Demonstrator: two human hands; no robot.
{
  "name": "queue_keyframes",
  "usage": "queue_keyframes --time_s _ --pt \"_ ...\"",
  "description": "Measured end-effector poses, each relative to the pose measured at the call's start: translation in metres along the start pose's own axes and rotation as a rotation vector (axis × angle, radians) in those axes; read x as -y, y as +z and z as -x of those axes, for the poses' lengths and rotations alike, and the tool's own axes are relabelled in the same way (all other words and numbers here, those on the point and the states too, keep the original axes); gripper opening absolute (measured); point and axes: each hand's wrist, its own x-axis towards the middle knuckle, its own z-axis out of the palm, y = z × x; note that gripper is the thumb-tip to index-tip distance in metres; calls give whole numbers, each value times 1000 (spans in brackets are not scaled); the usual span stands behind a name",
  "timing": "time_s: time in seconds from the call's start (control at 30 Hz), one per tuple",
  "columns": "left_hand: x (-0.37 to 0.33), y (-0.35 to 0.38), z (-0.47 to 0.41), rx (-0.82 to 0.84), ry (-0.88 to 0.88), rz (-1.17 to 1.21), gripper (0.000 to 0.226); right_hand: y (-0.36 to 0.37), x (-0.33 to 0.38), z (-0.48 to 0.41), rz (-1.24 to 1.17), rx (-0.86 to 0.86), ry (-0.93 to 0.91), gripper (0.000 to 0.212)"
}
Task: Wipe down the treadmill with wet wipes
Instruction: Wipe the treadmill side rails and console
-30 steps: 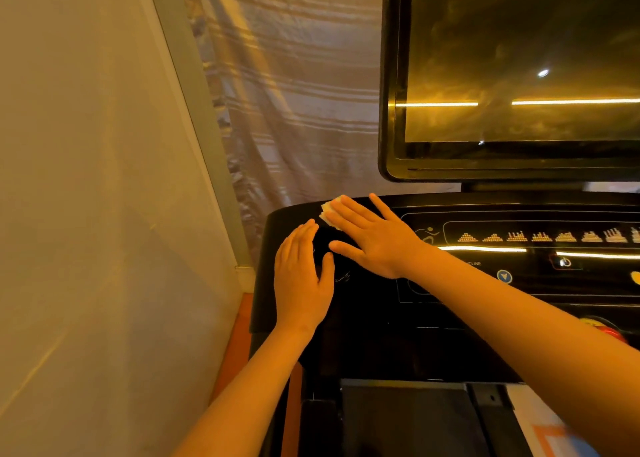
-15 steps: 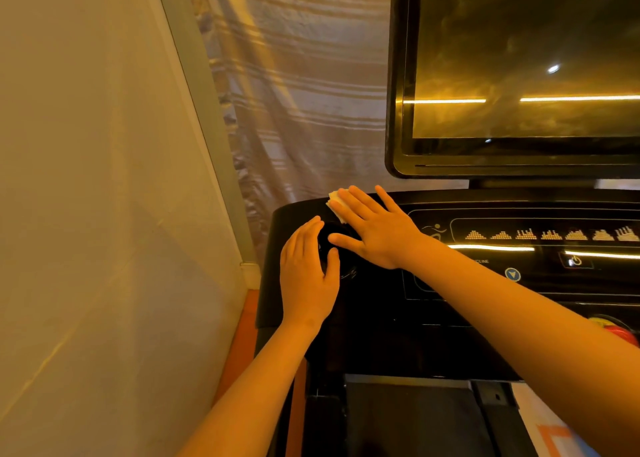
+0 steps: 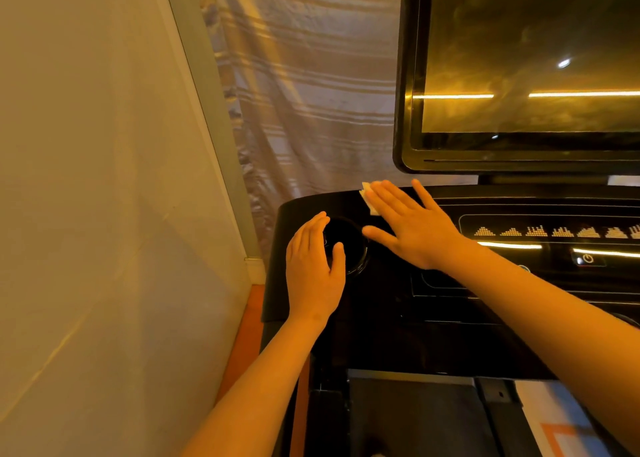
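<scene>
The black treadmill console [image 3: 388, 304] fills the lower middle of the head view, with a round cup holder [image 3: 349, 245] at its left end. My right hand [image 3: 412, 224] lies flat with straight fingers on a white wet wipe [image 3: 367, 193], pressing it to the console's far edge; only a corner of the wipe shows past the fingertips. My left hand [image 3: 313, 269] rests flat on the console beside the cup holder, thumb over its rim, holding nothing.
A big dark screen [image 3: 526, 69] rises above the console at upper right. Lit program icons and a power button [image 3: 588, 258] run along the right. A wall [image 3: 104, 214] stands close on the left, a striped curtain [image 3: 311, 86] behind. The belt deck [image 3: 412, 418] lies below.
My right hand has slid the wipe to the right and farther away, off the cup holder toward the console's far edge. The left hand has stayed in place.
</scene>
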Motion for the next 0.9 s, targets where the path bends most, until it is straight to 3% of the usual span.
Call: queue_keyframes --time_s 0.13,0.43,0.67,0.9 --pt "0 0 -1 -2 1 -3 43 3 15 -3 -14 -11 56 102" --pt "-1 0 0 -7 6 -4 44 22 25 92 -60 33 -101 90" --pt "0 -1 -1 21 43 -54 47 0 6 55 -46 52 121 105" --pt "10 -13 -10 227 215 -227 53 45 68 93 -57 -97 17 93"
